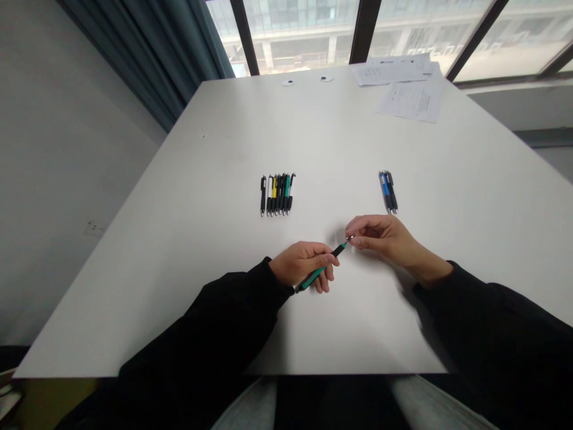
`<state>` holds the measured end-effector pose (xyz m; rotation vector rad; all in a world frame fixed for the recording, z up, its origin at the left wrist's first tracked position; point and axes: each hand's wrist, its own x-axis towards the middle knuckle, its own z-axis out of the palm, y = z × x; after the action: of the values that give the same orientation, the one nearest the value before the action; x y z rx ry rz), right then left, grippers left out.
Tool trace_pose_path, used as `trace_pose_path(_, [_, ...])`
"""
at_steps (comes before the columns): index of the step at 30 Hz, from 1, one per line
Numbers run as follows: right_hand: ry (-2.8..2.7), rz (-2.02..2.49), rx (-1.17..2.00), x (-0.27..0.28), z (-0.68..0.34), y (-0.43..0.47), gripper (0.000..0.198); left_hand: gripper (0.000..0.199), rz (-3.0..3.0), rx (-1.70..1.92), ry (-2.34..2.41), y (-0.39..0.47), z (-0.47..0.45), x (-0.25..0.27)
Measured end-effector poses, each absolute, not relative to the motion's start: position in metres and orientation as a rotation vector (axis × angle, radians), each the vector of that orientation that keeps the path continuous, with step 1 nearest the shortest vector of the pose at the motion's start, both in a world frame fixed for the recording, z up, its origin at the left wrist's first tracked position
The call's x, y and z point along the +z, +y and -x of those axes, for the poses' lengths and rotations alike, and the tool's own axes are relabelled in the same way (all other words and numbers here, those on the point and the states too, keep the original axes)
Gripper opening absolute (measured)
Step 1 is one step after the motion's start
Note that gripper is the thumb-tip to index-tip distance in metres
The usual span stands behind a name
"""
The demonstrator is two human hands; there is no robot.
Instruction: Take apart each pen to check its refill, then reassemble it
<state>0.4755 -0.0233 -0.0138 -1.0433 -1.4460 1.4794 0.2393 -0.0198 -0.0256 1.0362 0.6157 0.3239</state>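
Two bare hands are at work above the near half of the tabletop (188, 239). The left hand (304, 263) is closed around a green pen (316, 276), which slants with its black grip end up toward the right. The right hand (376, 236) pinches a small silver piece (350, 238) at that end, apparently the pen's tip; contact cannot be confirmed. Assessment: this pen is judged mid-step, its tip being either fitted or removed; which, cannot be told. The barrel's contents are hidden.

Farther out, to the left, lies a row of about seven pens (274, 196), side by side and outwardly whole. Right of it, well apart, rest a blue pen (385, 188) and a black pen (392, 194), also seemingly complete. Both groups lie directly on the surface, not in any container. Loose papers (414, 98) occupy the far right, before the window (308, 36).
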Motion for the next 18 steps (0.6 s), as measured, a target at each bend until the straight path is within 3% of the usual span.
trace_pose_path(18, [-1.596, 1.056, 1.461, -0.0094, -0.4733, -0.0271, 0.031, 0.035, -1.073, 0.29, 0.643, -0.0205, -0.2382, -0.0227])
